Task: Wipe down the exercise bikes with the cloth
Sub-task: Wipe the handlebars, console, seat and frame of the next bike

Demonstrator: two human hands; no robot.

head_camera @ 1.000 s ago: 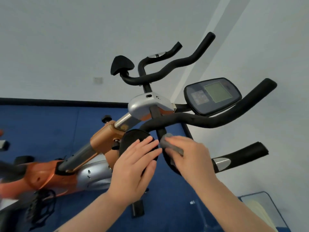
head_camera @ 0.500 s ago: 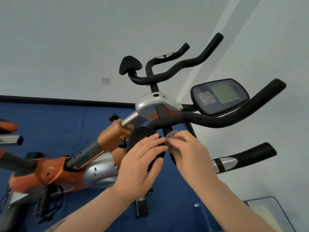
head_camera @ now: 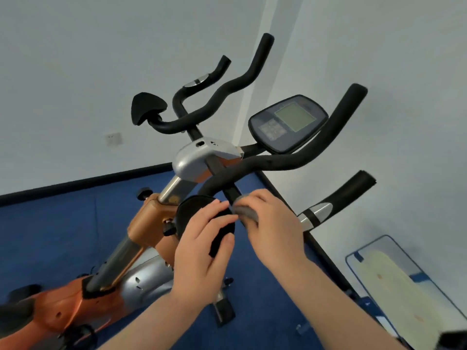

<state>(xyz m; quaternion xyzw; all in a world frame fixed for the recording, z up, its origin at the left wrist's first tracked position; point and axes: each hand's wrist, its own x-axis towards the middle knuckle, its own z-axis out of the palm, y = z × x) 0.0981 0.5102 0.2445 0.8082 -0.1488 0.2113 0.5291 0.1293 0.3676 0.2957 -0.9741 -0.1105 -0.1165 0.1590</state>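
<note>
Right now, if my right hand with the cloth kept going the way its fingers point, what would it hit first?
Probably the black handlebar stem: your right hand holds the grey cloth just below it, fingers aimed up and left. Past that sits the curved handlebar, though depth is hard to judge.

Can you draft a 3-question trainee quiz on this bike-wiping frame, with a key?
1. True or false: the right hand grips the grey cloth.
2. What does the left hand rest on? A) the display console B) the black elbow pad C) the floor
3. Fill in: the bike frame is coloured ____.

Key: 1 true; 2 B; 3 orange.
</note>
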